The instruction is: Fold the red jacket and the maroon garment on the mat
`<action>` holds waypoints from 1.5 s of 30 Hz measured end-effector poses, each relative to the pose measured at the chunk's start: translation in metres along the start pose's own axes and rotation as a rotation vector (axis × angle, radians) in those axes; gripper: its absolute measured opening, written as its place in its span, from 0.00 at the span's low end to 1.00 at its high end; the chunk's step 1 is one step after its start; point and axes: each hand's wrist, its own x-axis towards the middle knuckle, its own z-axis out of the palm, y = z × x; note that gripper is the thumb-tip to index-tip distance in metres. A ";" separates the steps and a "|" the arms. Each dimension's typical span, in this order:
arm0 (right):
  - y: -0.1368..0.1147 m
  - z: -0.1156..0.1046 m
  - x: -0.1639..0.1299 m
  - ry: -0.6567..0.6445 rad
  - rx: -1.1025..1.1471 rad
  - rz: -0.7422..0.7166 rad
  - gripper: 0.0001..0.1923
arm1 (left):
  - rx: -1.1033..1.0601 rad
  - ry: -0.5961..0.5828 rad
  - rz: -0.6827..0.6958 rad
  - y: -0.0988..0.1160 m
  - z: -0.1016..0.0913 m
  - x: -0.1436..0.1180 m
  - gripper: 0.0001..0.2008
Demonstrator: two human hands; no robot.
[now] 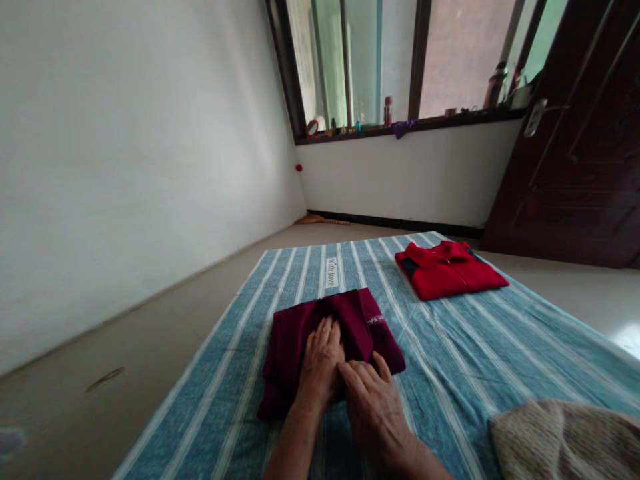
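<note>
A dark maroon garment point(290, 340) lies folded on a blue striped sheet point(465, 347) spread over the floor. My left hand point(320, 363) rests flat on the middle of the garment, fingers together and pointing away from me. My right hand point(373, 400) lies flat beside it at the garment's near right edge, its fingers touching the left hand. Neither hand grips the cloth. White lettering shows on the garment's right fold.
A folded red shirt point(450, 270) sits on the sheet at the far right. A beige knitted piece point(565, 440) lies at the near right corner. A dark wooden door point(580, 160) stands at right, a windowsill with bottles point(387, 112) behind, bare floor point(150, 347) to the left.
</note>
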 end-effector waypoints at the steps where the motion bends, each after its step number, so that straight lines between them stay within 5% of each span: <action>1: 0.000 0.000 0.000 0.000 0.003 -0.004 0.24 | 0.002 0.001 -0.001 0.000 0.000 0.000 0.23; 45: 0.000 0.000 0.001 0.015 -0.002 -0.009 0.24 | -0.015 0.022 0.004 -0.001 0.004 0.000 0.23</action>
